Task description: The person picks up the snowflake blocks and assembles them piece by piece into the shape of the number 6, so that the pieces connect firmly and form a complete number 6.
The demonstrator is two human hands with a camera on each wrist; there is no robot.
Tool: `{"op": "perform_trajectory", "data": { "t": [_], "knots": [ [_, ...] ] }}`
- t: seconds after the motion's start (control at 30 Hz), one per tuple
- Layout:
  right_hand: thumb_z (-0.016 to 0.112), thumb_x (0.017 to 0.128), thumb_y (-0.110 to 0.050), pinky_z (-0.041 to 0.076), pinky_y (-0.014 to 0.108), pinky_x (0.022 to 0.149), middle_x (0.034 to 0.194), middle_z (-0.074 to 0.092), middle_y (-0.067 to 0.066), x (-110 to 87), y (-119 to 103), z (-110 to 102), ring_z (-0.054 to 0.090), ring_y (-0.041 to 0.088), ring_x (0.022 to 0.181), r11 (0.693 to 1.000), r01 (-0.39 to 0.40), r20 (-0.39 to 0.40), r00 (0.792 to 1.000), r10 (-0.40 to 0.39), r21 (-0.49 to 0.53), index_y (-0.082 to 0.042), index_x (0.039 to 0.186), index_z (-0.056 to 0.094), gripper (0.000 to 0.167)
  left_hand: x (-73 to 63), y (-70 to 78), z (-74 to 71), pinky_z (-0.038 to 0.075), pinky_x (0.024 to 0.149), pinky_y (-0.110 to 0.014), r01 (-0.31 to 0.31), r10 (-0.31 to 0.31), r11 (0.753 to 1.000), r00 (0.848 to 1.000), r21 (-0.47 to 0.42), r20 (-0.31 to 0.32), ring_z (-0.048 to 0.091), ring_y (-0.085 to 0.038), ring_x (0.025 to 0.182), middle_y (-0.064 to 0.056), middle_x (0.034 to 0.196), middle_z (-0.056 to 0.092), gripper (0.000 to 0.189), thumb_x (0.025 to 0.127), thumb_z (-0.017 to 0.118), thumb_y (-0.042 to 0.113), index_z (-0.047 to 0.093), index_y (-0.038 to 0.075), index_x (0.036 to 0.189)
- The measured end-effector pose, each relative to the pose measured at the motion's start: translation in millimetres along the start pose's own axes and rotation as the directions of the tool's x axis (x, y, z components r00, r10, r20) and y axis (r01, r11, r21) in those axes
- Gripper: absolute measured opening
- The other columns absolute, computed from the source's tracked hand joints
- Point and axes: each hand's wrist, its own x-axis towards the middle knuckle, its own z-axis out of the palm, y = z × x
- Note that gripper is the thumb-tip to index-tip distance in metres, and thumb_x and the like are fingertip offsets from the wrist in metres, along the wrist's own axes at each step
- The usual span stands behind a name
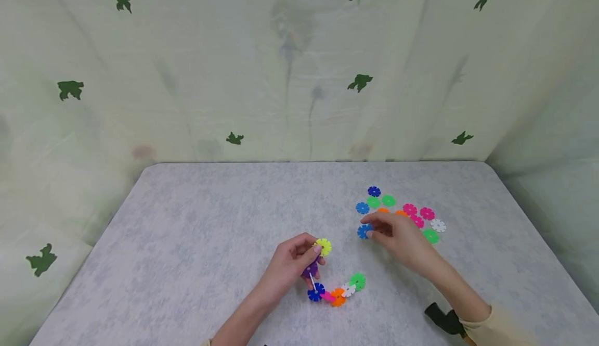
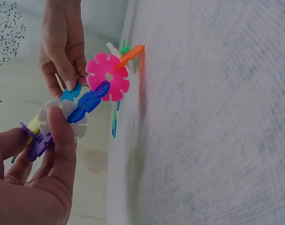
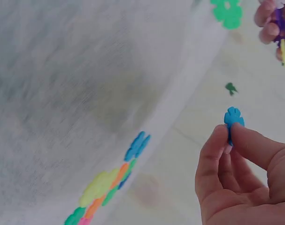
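Note:
My left hand (image 1: 296, 258) pinches a chain of interlocking snowflake discs near its yellow disc (image 1: 324, 246) and purple disc (image 1: 310, 269). From there the chain curves down and right through a white disc, a dark blue disc (image 1: 316, 292), a pink disc (image 2: 108, 76), an orange disc (image 1: 337, 297), another white disc (image 1: 348, 290) and a green end disc (image 1: 357, 282). Between thumb and fingers, my right hand (image 1: 400, 236) holds a single light blue disc (image 3: 233, 118), apart from the chain. Part of the purple disc is covered by left-hand fingers.
Loose discs lie on the grey table (image 1: 210, 221) beyond and under my right hand: dark blue (image 1: 374, 191), light blue (image 1: 362, 208), green (image 1: 388, 200), pink (image 1: 427, 214), white (image 1: 438, 225) and others. A black object (image 1: 443, 319) shows by the right forearm. A patterned curtain (image 1: 210, 75) surrounds the table.

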Motion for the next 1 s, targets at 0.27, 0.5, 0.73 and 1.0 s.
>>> {"op": "perform_trajectory", "data": {
  "t": [0.27,0.5,0.73,1.0],
  "knots": [
    [0.074,0.089,-0.008,0.056,0.025,0.073,0.094,0.064,0.003,-21.7,-26,9,0.063,0.021,0.085,0.973,-0.085,-0.067,0.993,0.102,0.214,-0.010,0.106,0.065,0.019,-1.1,1.1,1.9,0.055,0.053,-0.028,0.009,-0.009,1.000,1.000,-0.003,0.005,0.062,-0.019,0.063,-0.019,0.091,0.066,0.021,0.098,0.062,0.024,0.064,0.004,0.106],
    [0.072,0.091,-0.012,0.058,0.036,0.075,0.098,0.069,0.002,-35.0,-36,15,0.067,0.032,0.085,0.932,-0.053,-0.088,0.992,0.090,0.358,-0.015,0.109,0.069,0.018,-1.2,1.4,3.7,0.054,0.051,-0.027,0.008,-0.007,1.000,1.000,-0.021,0.027,0.061,-0.018,0.061,-0.022,0.091,0.066,0.022,0.099,0.061,0.023,0.063,0.003,0.106],
    [0.073,0.089,-0.009,0.058,0.031,0.075,0.098,0.069,0.003,-36.0,-43,27,0.068,0.030,0.087,0.910,-0.080,-0.096,0.987,0.130,0.406,-0.015,0.107,0.070,0.019,-2.8,3.3,4.9,0.054,0.050,-0.026,0.040,-0.039,0.999,0.999,-0.032,0.025,0.061,-0.018,0.059,-0.025,0.092,0.065,0.024,0.099,0.061,0.025,0.062,0.003,0.108],
    [0.074,0.087,-0.003,0.056,0.026,0.076,0.093,0.068,-0.001,-35.6,-48,36,0.067,0.018,0.086,0.936,-0.110,-0.135,0.977,0.163,0.336,-0.018,0.097,0.070,0.018,-4.7,6.0,7.4,0.052,0.047,-0.025,0.036,-0.032,0.997,0.998,-0.070,0.062,0.061,-0.017,0.056,-0.024,0.087,0.063,0.029,0.100,0.059,0.028,0.060,0.000,0.106]
  ]
}}
